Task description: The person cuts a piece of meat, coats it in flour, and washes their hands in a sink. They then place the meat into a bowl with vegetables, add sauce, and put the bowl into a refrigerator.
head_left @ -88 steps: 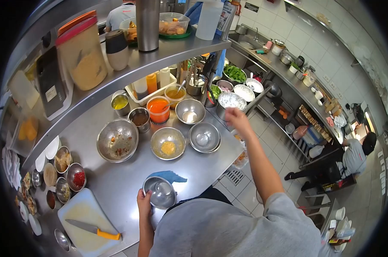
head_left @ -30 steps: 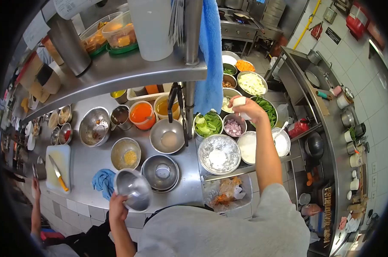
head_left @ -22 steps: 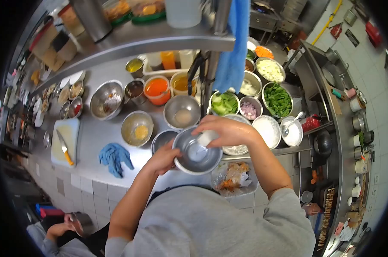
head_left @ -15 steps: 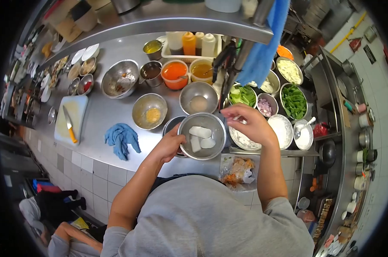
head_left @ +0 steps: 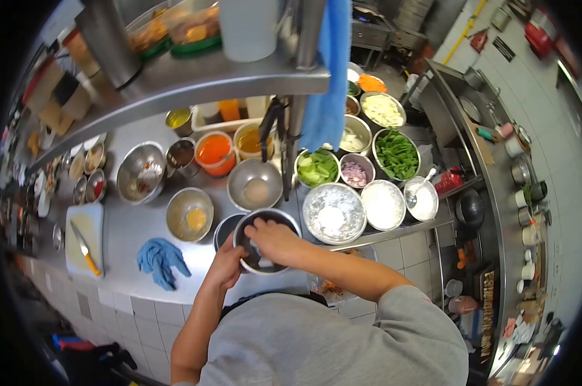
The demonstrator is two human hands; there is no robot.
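My left hand point(head_left: 228, 264) grips the left rim of a metal bowl point(head_left: 295, 226) at the counter's front edge. Inside it lie white pieces point(head_left: 265, 262), mostly covered by my other hand. From the right, my right hand point(head_left: 272, 241) dips into this bowl, its fingers curled down around the white pieces; whether it has hold of one is hidden. Another dark metal bowl point(head_left: 221, 235) stands partly under and behind the held one. Just beyond sits a metal bowl point(head_left: 238, 172) with a pale round lump in it. To the right is a flour-coated bowl point(head_left: 317, 231).
Bowls of white powder point(head_left: 384, 206), chopped greens point(head_left: 397, 154) and red onion point(head_left: 354, 174) stand right. Left are a blue cloth point(head_left: 162, 260) and a knife point(head_left: 82, 244) on a cutting board point(head_left: 75, 219). A shelf point(head_left: 194, 96) and hanging blue towel point(head_left: 326, 83) overhang the counter.
My right hand has moved from above the white powder bowls leftward and down into the held bowl. The view has shifted to the right; my left hand still grips the rim.
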